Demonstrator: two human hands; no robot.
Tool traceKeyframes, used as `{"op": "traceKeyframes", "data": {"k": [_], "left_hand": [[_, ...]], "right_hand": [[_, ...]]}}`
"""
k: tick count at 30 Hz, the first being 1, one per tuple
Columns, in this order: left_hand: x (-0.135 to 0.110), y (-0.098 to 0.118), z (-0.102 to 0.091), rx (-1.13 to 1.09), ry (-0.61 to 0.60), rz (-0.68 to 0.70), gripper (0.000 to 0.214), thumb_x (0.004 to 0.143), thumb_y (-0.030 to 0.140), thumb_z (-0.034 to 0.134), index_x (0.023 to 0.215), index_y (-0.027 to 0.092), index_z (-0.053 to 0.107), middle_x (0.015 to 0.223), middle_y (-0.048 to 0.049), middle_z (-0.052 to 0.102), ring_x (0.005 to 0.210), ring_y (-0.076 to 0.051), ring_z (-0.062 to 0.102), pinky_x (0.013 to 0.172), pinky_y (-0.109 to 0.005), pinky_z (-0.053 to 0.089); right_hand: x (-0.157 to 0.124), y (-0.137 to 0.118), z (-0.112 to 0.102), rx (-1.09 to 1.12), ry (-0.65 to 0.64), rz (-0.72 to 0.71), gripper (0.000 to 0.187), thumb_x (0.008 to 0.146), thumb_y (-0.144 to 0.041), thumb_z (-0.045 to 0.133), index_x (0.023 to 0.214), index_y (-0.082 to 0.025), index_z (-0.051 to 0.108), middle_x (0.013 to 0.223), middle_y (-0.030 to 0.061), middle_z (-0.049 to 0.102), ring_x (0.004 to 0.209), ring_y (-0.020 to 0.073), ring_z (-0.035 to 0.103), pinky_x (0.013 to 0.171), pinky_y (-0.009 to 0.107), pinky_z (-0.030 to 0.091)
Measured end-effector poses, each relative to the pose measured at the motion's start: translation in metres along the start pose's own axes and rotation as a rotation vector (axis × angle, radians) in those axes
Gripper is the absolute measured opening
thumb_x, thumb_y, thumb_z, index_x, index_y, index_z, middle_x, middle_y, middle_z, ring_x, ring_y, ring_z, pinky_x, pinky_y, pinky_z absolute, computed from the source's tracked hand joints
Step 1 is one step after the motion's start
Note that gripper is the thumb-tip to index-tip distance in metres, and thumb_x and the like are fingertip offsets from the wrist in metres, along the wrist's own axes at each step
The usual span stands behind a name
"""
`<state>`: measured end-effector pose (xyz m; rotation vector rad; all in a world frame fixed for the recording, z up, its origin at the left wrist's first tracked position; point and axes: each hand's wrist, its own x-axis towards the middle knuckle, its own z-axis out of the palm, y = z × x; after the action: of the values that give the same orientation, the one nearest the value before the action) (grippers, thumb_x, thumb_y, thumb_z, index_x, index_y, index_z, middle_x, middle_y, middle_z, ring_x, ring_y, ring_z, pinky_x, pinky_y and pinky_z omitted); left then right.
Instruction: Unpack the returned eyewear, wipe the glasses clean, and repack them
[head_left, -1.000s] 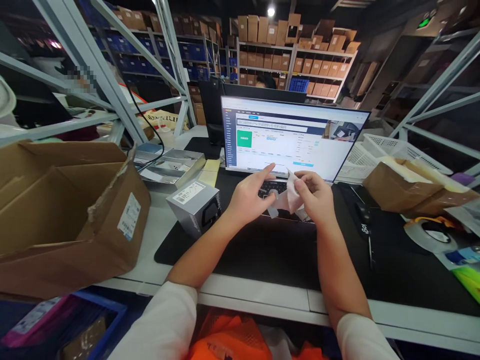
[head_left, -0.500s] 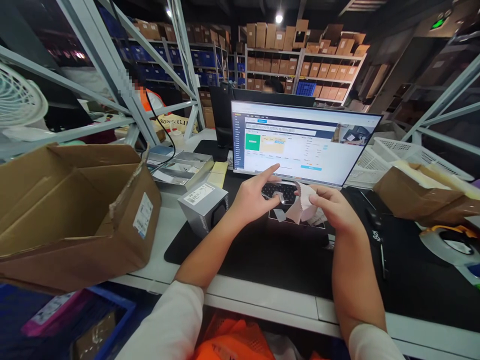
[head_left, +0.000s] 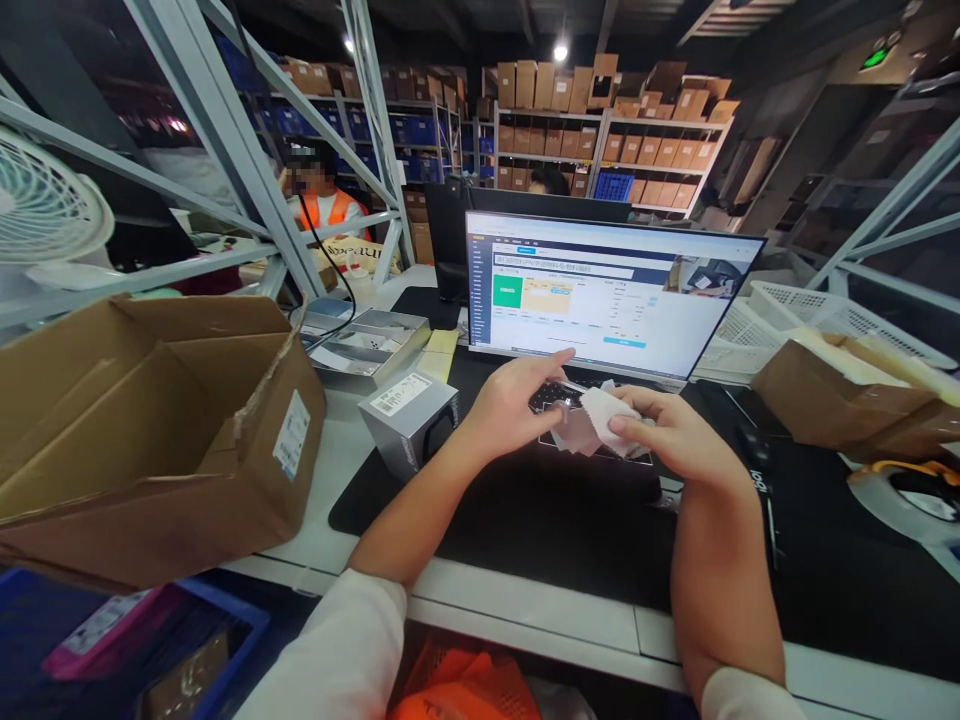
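In front of the monitor (head_left: 592, 310), my right hand (head_left: 667, 430) pinches a whitish cloth (head_left: 598, 412) with a zigzag edge, crumpled between thumb and fingers. My left hand (head_left: 510, 405) is just left of the cloth, index finger stretched forward and thumb bent towards it. Something small and shiny shows at its fingertips beside the cloth, too unclear to name. Beneath both hands lies a dark keyboard (head_left: 541, 402), partly covered by them. Left of my left forearm stands a grey box (head_left: 405, 425) with a white label on top.
At far left is a large open cardboard box (head_left: 247, 480). Behind the grey box sits an open grey tray (head_left: 375, 350) with papers. To the right are a cardboard box (head_left: 847, 410), white baskets (head_left: 855, 310) and a tape roll (head_left: 900, 510). A person in an orange vest (head_left: 330, 208) sits beyond.
The cloth has been drawn towards my left hand and bunched up more. Both hands are slightly lower in view, and my left fingertips have come closer to the cloth.
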<state>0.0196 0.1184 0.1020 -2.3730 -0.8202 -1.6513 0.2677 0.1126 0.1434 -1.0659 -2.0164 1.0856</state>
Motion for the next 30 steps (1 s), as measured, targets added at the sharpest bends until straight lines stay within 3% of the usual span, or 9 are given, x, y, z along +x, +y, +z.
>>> {"op": "traceKeyframes", "data": {"k": [3, 6, 9, 12, 17, 21, 24, 30], "left_hand": [[-0.001, 0.005, -0.002, 0.028, 0.012, 0.016, 0.067, 0.086, 0.012, 0.066, 0.148, 0.026, 0.047, 0.105, -0.0016, 0.075, 0.096, -0.018, 0.072, 0.092, -0.035, 0.057], [-0.003, 0.011, 0.008, 0.096, -0.033, 0.094, 0.057, 0.090, 0.015, 0.063, 0.145, 0.021, 0.049, 0.099, -0.0036, 0.076, 0.089, -0.019, 0.072, 0.084, -0.035, 0.057], [-0.005, 0.014, 0.022, 0.112, -0.083, 0.184, 0.050, 0.096, 0.020, 0.061, 0.144, 0.016, 0.048, 0.093, -0.0048, 0.076, 0.083, -0.019, 0.071, 0.077, -0.034, 0.056], [-0.005, 0.011, 0.031, 0.127, -0.075, 0.214, 0.048, 0.096, 0.023, 0.061, 0.142, 0.015, 0.050, 0.090, -0.0043, 0.075, 0.081, -0.019, 0.070, 0.075, -0.034, 0.056], [0.000, 0.001, 0.020, 0.162, 0.032, 0.001, 0.041, 0.082, 0.028, 0.076, 0.120, 0.019, 0.067, 0.111, -0.0096, 0.075, 0.104, -0.025, 0.070, 0.094, -0.042, 0.056], [0.003, -0.005, 0.004, 0.123, 0.020, -0.098, 0.032, 0.081, 0.022, 0.073, 0.113, 0.020, 0.071, 0.112, -0.0079, 0.074, 0.107, -0.023, 0.069, 0.098, -0.040, 0.056], [0.000, -0.005, 0.004, 0.096, -0.039, -0.060, 0.025, 0.086, 0.021, 0.071, 0.111, 0.020, 0.072, 0.107, -0.0074, 0.075, 0.102, -0.021, 0.069, 0.094, -0.038, 0.056], [-0.009, 0.009, 0.037, 0.076, -0.182, 0.020, 0.014, 0.090, 0.025, 0.067, 0.101, 0.016, 0.072, 0.097, -0.0094, 0.076, 0.093, -0.022, 0.070, 0.086, -0.036, 0.058]], "right_hand": [[-0.003, -0.003, 0.000, 0.009, 0.007, -0.038, 0.037, 0.084, -0.052, 0.075, 0.097, -0.017, 0.074, 0.104, 0.0080, 0.074, 0.082, 0.0188, 0.067, 0.068, 0.028, 0.051], [-0.003, -0.009, 0.010, 0.017, 0.035, -0.042, 0.031, 0.088, -0.048, 0.071, 0.088, -0.017, 0.072, 0.096, 0.0079, 0.076, 0.082, 0.0192, 0.067, 0.071, 0.029, 0.051], [-0.001, -0.012, 0.023, -0.110, 0.115, -0.003, 0.027, 0.091, -0.043, 0.065, 0.082, -0.018, 0.072, 0.077, 0.0042, 0.073, 0.071, 0.0168, 0.061, 0.067, 0.030, 0.048], [0.002, -0.010, 0.029, -0.256, 0.187, 0.004, 0.025, 0.090, -0.039, 0.064, 0.076, -0.019, 0.071, 0.078, 0.0036, 0.072, 0.068, 0.0156, 0.058, 0.066, 0.030, 0.046], [0.001, -0.005, 0.017, -0.117, 0.158, -0.032, 0.032, 0.090, -0.048, 0.065, 0.093, -0.019, 0.075, 0.117, 0.0091, 0.073, 0.078, 0.0186, 0.065, 0.066, 0.032, 0.049], [0.000, 0.002, 0.001, -0.174, 0.150, -0.070, 0.029, 0.088, -0.048, 0.069, 0.090, -0.020, 0.077, 0.120, 0.0076, 0.073, 0.102, 0.0250, 0.067, 0.085, 0.034, 0.052], [0.001, 0.005, -0.001, -0.140, 0.076, -0.049, 0.031, 0.087, -0.049, 0.070, 0.090, -0.019, 0.076, 0.118, 0.0078, 0.072, 0.092, 0.0226, 0.068, 0.078, 0.033, 0.054], [0.007, -0.003, 0.023, -0.258, 0.060, -0.005, 0.024, 0.091, -0.038, 0.062, 0.083, -0.019, 0.074, 0.103, 0.0073, 0.075, 0.064, 0.0162, 0.065, 0.063, 0.033, 0.052]]}}
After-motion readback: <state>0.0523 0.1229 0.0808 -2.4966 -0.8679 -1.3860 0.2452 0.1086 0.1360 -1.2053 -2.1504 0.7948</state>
